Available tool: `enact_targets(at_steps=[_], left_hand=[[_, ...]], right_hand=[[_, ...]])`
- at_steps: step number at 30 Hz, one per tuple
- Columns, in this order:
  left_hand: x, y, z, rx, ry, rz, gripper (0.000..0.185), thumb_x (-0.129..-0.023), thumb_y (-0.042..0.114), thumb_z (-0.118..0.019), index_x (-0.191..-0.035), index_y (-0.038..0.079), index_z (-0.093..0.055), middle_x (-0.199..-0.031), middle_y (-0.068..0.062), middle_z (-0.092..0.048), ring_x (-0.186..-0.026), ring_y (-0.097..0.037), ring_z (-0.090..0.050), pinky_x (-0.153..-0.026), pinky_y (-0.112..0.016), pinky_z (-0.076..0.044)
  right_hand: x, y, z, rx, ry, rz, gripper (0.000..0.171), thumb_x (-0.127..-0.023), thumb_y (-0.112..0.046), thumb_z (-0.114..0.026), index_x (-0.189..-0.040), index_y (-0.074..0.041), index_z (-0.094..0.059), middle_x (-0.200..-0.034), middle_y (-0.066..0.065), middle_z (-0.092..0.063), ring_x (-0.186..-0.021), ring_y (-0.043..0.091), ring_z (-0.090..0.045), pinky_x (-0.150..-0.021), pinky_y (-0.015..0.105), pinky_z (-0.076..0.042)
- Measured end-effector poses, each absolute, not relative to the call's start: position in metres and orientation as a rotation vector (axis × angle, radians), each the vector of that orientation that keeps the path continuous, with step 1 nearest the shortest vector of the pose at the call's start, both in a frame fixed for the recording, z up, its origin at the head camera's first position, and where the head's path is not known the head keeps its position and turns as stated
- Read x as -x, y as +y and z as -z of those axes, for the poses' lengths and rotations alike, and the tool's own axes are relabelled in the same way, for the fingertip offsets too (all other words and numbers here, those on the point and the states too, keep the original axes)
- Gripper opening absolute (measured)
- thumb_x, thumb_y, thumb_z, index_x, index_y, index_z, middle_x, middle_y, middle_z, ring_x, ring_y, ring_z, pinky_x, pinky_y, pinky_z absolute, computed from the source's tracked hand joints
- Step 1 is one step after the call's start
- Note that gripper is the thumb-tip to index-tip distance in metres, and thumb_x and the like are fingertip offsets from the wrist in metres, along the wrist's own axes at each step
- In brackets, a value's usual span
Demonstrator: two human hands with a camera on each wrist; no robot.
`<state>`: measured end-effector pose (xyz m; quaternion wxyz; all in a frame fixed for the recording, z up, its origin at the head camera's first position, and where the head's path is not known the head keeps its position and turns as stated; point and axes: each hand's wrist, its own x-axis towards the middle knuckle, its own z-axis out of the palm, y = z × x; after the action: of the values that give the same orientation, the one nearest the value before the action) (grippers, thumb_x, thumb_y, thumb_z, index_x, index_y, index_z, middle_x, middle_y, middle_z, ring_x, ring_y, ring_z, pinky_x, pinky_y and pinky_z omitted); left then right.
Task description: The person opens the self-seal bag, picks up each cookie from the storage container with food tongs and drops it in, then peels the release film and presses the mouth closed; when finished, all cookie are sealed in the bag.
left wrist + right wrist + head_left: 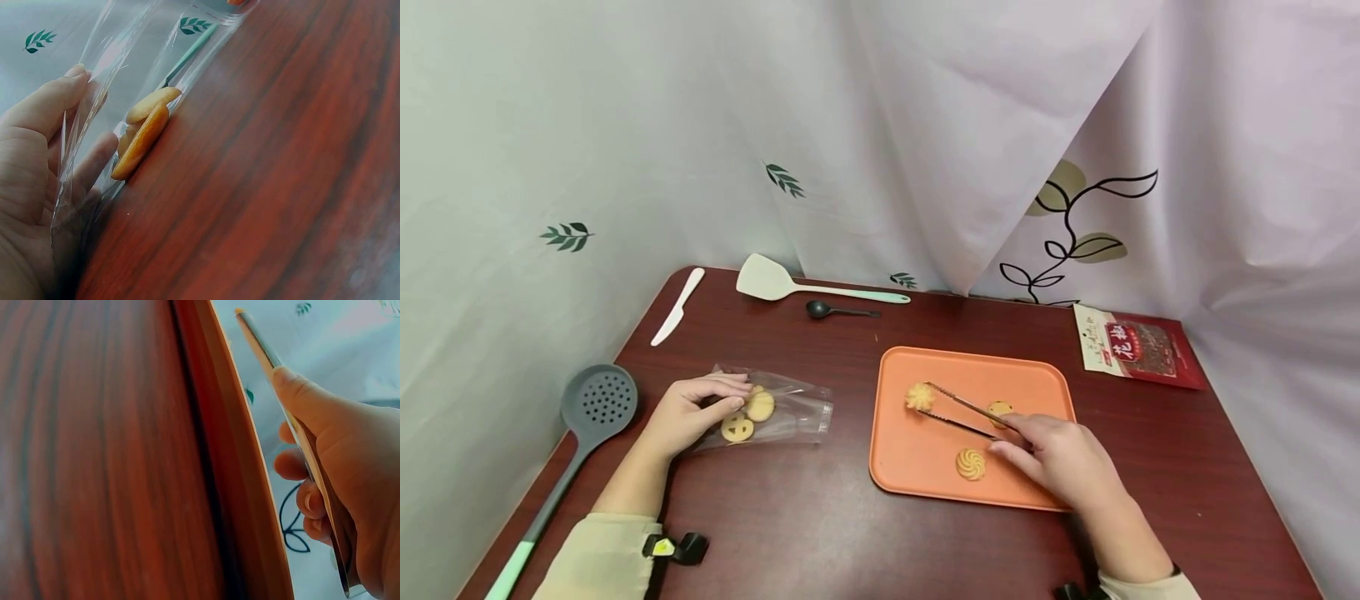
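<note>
Right hand (1063, 465), gripping metal tongs (962, 426), tips clasping flower-shaped cookie (920, 397) | at left side of orange tray (910, 462), raised or resting unclear | further cookies (971, 465) on tray | left hand (688, 414), holding clear bag (805, 408), bagged cookies (761, 406) inside

Metal tongs (958, 426) angle across an orange tray (895, 467), a ridged cookie (920, 397) between their tips near the tray's left edge. A swirled cookie (970, 465) lies toward the near edge, a dark-flecked cookie (1000, 408) partly behind the tongs. Toward the left edge of the tabletop (760, 517), a clear plastic bag (801, 408) contains round cookies (762, 407).
</note>
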<state>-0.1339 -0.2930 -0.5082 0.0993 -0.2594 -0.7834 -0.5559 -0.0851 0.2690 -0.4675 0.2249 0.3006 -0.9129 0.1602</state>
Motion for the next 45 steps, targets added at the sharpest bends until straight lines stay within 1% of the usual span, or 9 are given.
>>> enact_targets(at_steps=[9,14,18,22,26,31,35,40,45], left_hand=[[0.135,-0.293,0.508,0.779,-2.321,1.646,0.031,-0.083,-0.024,-0.075,-0.102,-0.001,-0.082,-0.106,-0.022,-0.078,-0.12,-0.013,-0.07,-0.106,-0.02,-0.049],[0.136,-0.293,0.508,0.783,-2.321,1.635,0.031,-0.083,-0.024,-0.075,-0.103,-0.001,-0.083,-0.106,-0.022,-0.078,-0.119,-0.013,-0.071,-0.107,-0.02,-0.048],[0.134,-0.294,0.509,0.778,-2.325,1.639,0.033,-0.083,-0.024,-0.075,-0.103,0.001,-0.083,-0.107,-0.019,-0.079,-0.119,-0.013,-0.071,-0.109,-0.02,-0.047],[0.132,-0.293,0.508,0.772,-2.32,1.646,0.033,-0.083,-0.024,-0.075,-0.103,0.001,-0.083,-0.107,-0.014,-0.08,-0.12,-0.013,-0.07,-0.11,-0.021,-0.047],[0.131,-0.292,0.507,0.78,-2.31,1.645,0.033,-0.082,-0.025,-0.075,-0.103,-0.001,-0.082,-0.108,-0.014,-0.08,-0.12,-0.012,-0.07,-0.109,-0.021,-0.047],[0.132,-0.292,0.507,0.784,-2.313,1.641,0.034,-0.082,-0.025,-0.075,-0.103,0.001,-0.083,-0.108,-0.015,-0.08,-0.12,-0.012,-0.07,-0.109,-0.021,-0.048],[0.134,-0.294,0.508,0.791,-2.312,1.626,0.034,-0.082,-0.025,-0.075,-0.103,0.001,-0.083,-0.107,-0.016,-0.079,-0.12,-0.011,-0.07,-0.109,-0.02,-0.047],[0.133,-0.294,0.508,0.779,-2.314,1.642,0.033,-0.083,-0.025,-0.075,-0.102,0.0,-0.083,-0.107,-0.02,-0.079,-0.121,-0.012,-0.07,-0.108,-0.02,-0.048],[0.133,-0.294,0.508,0.775,-2.319,1.647,0.032,-0.083,-0.024,-0.075,-0.103,0.0,-0.083,-0.108,-0.021,-0.078,-0.121,-0.011,-0.069,-0.107,-0.02,-0.048]], right_hand=[[0.088,0.242,0.469,-0.867,-2.577,-0.437,0.04,-0.083,-0.048,-0.089,-0.112,-0.022,-0.082,-0.095,-0.006,-0.078,-0.079,0.014,-0.075,-0.063,0.04,-0.061],[0.089,0.226,0.467,-0.904,-2.584,-0.436,0.04,-0.083,-0.048,-0.089,-0.112,-0.022,-0.082,-0.09,-0.007,-0.076,-0.073,0.011,-0.071,-0.059,0.037,-0.059],[0.087,0.213,0.466,-0.915,-2.599,-0.412,0.041,-0.083,-0.05,-0.09,-0.111,-0.022,-0.082,-0.092,-0.007,-0.077,-0.076,0.011,-0.072,-0.06,0.037,-0.06],[0.086,0.2,0.465,-0.95,-2.605,-0.39,0.039,-0.085,-0.049,-0.089,-0.109,-0.019,-0.081,-0.092,-0.006,-0.078,-0.078,0.01,-0.073,-0.062,0.036,-0.061],[0.085,0.187,0.465,-0.961,-2.625,-0.374,0.036,-0.089,-0.05,-0.086,-0.106,-0.018,-0.08,-0.087,-0.007,-0.075,-0.073,0.009,-0.071,-0.059,0.034,-0.058],[0.086,0.174,0.463,-0.943,-2.647,-0.35,0.037,-0.089,-0.053,-0.085,-0.104,-0.019,-0.079,-0.084,-0.008,-0.073,-0.069,0.01,-0.069,-0.053,0.034,-0.055],[0.09,0.164,0.461,-0.959,-2.655,-0.349,0.036,-0.091,-0.053,-0.083,-0.102,-0.019,-0.077,-0.081,-0.009,-0.07,-0.067,0.01,-0.066,-0.052,0.033,-0.052],[0.094,0.149,0.461,-0.98,-2.665,-0.345,0.034,-0.093,-0.053,-0.081,-0.098,-0.02,-0.074,-0.076,-0.012,-0.06,-0.062,0.007,-0.057,-0.051,0.03,-0.047],[0.096,0.136,0.462,-0.988,-2.669,-0.323,0.033,-0.094,-0.054,-0.079,-0.093,-0.022,-0.07,-0.071,-0.013,-0.052,-0.06,0.007,-0.05,-0.05,0.03,-0.044]])
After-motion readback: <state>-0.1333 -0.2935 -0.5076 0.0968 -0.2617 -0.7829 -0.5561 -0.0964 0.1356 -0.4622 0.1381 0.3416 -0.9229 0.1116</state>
